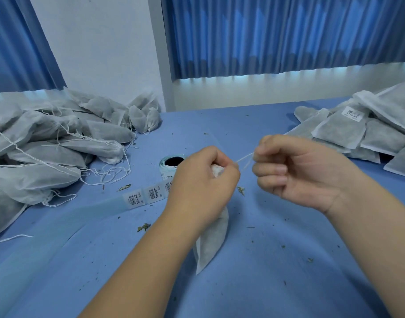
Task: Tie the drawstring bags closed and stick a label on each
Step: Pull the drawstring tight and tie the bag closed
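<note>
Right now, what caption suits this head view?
Left hand grips the bag at its neck; right hand pulls the drawstring taut.

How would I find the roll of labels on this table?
Look at the blue table, between the heap of stringy bags on its left and the pile of flat bags on its right. Just beyond the left hand stands the label roll: the only round thing, a pale ring with a dark hole, trailing a strip of barcode labels.

I see grey fabric drawstring bags (47, 145) heaped left, labelled flat bags (369, 131) right, paper label roll (170, 165) between, on blue table (277, 260).
</note>
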`<state>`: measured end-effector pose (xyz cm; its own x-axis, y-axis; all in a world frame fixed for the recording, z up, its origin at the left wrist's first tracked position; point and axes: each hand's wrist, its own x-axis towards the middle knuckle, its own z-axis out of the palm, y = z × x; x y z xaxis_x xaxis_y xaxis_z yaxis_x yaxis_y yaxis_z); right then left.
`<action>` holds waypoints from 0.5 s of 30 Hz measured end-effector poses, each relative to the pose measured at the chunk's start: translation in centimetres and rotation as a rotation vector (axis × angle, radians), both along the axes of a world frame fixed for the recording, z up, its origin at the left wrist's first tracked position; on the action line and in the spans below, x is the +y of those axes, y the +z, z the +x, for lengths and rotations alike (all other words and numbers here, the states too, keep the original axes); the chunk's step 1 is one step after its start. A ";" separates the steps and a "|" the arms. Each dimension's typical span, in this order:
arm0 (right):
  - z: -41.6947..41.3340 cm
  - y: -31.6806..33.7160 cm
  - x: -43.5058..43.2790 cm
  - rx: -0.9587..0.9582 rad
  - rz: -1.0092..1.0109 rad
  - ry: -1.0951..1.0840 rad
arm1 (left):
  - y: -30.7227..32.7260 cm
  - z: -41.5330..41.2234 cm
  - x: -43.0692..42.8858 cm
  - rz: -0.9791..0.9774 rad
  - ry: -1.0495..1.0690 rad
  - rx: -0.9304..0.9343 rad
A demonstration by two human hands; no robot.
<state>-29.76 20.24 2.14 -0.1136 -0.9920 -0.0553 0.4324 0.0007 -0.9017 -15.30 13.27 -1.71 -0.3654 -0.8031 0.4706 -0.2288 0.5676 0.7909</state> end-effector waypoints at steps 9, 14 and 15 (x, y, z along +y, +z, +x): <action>-2.8 -0.3 -0.8 -0.043 -0.109 -0.545 | -0.5 -0.7 0.6 0.463 -0.430 -0.141; -3.1 -0.4 -0.6 0.082 -0.216 -0.605 | -1.1 -0.5 1.2 0.514 -0.578 -0.267; -2.9 -0.4 -0.6 0.118 -0.243 -0.607 | -1.2 -0.5 1.2 0.508 -0.577 -0.265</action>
<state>-32.66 19.63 1.77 -0.6478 -0.7327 0.2086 0.1907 -0.4210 -0.8868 -15.83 14.48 -2.89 -0.8353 -0.5464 -0.0608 -0.2257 0.2400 0.9442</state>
